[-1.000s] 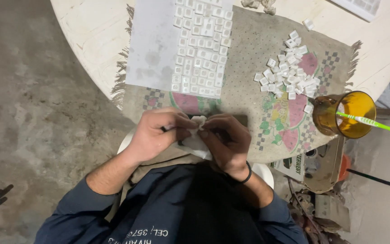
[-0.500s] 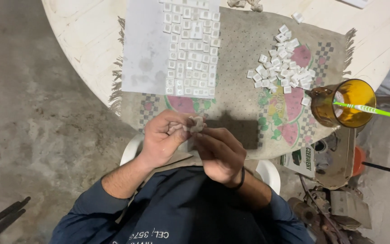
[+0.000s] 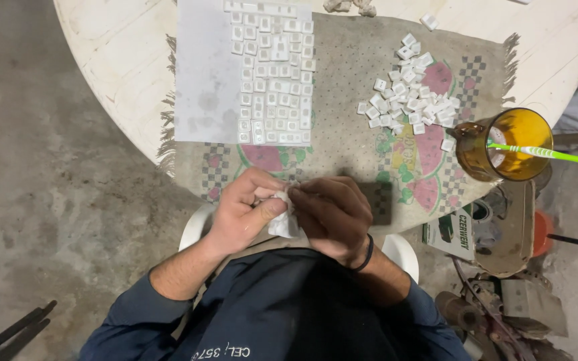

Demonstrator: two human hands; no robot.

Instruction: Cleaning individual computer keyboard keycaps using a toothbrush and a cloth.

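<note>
While both hands' grips (image 3: pixel 245 210) (image 3: pixel 332 214) pinch crumpled white cloth (image 3: pixel 282 224), square keycaps (image 3: pixel 272 73) lie nearby.

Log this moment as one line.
left hand: holds white cloth | right hand: on cloth | loose keycaps: on mat

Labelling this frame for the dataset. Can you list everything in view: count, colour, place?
round table: one, white, top of view
fringed mat: one, beige with fruit print, on the table
paper sheet: one, pale grey, on the mat's left part
sorted small caps: many, white, in rows on the sheet
loose small caps: many, white, piled on the mat's right part
glass: one, amber, at the table's right edge
straw: one, green, in the glass
cloth: one, white, between both hands
chair: one, white, under the person
wristband: one, black, right wrist
left hand: fingers on the cloth
right hand: fingers on the cloth
</note>
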